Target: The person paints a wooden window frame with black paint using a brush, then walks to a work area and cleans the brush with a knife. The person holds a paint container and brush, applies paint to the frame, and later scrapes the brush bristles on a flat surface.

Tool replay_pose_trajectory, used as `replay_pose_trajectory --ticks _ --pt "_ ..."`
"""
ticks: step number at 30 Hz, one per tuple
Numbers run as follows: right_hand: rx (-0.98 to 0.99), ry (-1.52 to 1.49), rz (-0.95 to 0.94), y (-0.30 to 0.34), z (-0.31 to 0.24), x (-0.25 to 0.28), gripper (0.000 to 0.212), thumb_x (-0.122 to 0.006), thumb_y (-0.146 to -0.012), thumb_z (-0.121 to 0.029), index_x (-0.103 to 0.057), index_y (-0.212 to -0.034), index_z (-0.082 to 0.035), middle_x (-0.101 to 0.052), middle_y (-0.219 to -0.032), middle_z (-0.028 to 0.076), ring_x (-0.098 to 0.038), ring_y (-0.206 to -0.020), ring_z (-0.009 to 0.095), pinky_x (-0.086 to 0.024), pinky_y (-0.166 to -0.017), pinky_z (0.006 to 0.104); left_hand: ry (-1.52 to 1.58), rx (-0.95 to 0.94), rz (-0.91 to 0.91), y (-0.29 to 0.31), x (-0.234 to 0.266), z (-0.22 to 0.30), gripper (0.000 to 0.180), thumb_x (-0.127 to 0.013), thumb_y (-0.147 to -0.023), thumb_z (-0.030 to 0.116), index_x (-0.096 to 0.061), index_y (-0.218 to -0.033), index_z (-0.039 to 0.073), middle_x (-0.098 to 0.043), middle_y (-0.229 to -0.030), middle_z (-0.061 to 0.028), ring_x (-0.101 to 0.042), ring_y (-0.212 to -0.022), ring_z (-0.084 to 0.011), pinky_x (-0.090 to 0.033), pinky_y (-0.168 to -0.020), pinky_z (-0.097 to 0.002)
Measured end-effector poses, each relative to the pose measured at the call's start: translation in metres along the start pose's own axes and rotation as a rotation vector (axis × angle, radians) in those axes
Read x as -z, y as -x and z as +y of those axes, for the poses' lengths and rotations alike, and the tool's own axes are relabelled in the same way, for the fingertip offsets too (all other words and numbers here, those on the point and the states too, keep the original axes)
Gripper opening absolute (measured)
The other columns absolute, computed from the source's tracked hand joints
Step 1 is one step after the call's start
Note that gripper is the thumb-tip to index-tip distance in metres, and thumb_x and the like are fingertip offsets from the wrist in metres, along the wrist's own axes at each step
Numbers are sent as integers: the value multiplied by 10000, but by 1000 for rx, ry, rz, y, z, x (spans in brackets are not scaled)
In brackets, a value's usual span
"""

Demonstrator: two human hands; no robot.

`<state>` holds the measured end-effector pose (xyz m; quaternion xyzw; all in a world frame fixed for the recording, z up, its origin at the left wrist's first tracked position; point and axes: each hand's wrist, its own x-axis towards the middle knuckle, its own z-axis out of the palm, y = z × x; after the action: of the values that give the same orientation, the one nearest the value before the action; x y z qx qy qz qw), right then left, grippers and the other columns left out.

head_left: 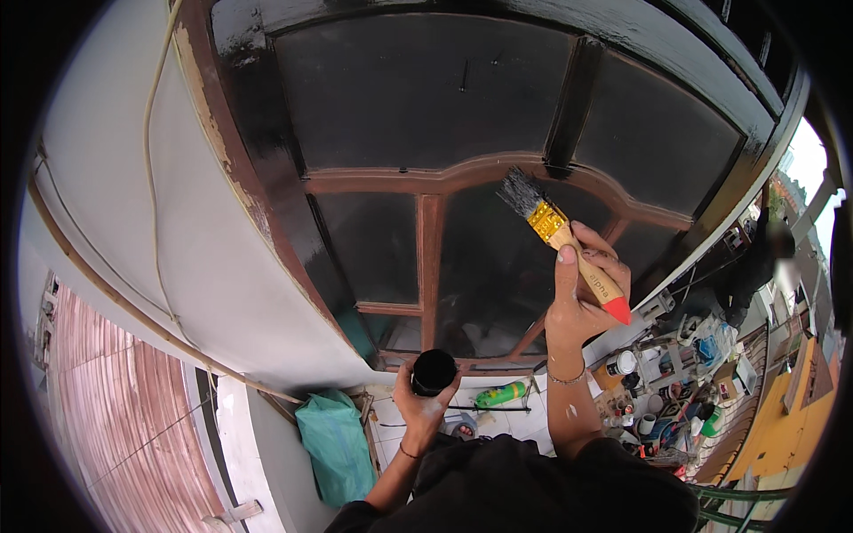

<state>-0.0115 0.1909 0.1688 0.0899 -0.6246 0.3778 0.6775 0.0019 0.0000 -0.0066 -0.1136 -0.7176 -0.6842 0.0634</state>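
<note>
floor: white tile | on it: green bag, cans

A house balcony under repainting: half-blackened wooden window frame, tiled floor, paint tins cluttered about.

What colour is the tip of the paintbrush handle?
Red, on the wooden-handled paintbrush in the right hand; seen best in the head view.

Below us we see a teal bag slumped against the white wall, a green bottle lying on the pale tiled floor, and cans and clutter crowding the balcony's right side beside green railings.
</note>
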Motion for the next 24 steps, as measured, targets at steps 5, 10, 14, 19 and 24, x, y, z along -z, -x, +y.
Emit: replay_pose_trajectory --ticks 5,10,14,19,24 --pt "65 39 -50 -2 7 -6 224 -703 -874 50 -523 -1000 11 -671 -1109 251 -684 -1041 281 -578 -908 374 -24 -29 -25 0 -3 4 511 -910 -676 119 -623 -1084 7 -702 -935 -70 -668 -848 -146 -527 -806 -290" --pt "69 112 -99 -3 11 -10 218 -711 -872 48 -536 -996 11 -683 -1092 247 -687 -1017 260 -575 -896 361 -16 -24 -41 0 -3 2 514 -915 -673 123 -625 -1082 10 -701 -934 -72 -667 -846 -148 -527 -798 -292" --pt "47 103 -5 -11 20 -1 194 -711 -881 30 -544 -979 14 -686 -1089 242 -681 -1019 257 -568 -906 362 26 -4 -40 -2 -4 5 516 -918 -672 127 -624 -1080 10 -699 -928 -70 -666 -835 -147 -529 -787 -292" --pt "129 285 117 -14 9 19 195 -704 -893 16 -539 -997 4 -678 -1102 238 -679 -1045 281 -582 -898 380 57 19 -49 -2 -3 -3 504 -911 -678 122 -624 -1076 5 -696 -921 -66 -662 -822 -142 -529 -773 -287" --pt "347 691 33 -15 -11 -2 179 -724 -835 69 -586 -935 14 -693 -1057 204 -714 -922 320 -622 -774 348 37 12 -55 0 -6 2 490 -907 -681 125 -624 -1062 3 -695 -922 -68 -657 -820 -133 -527 -765 -281"
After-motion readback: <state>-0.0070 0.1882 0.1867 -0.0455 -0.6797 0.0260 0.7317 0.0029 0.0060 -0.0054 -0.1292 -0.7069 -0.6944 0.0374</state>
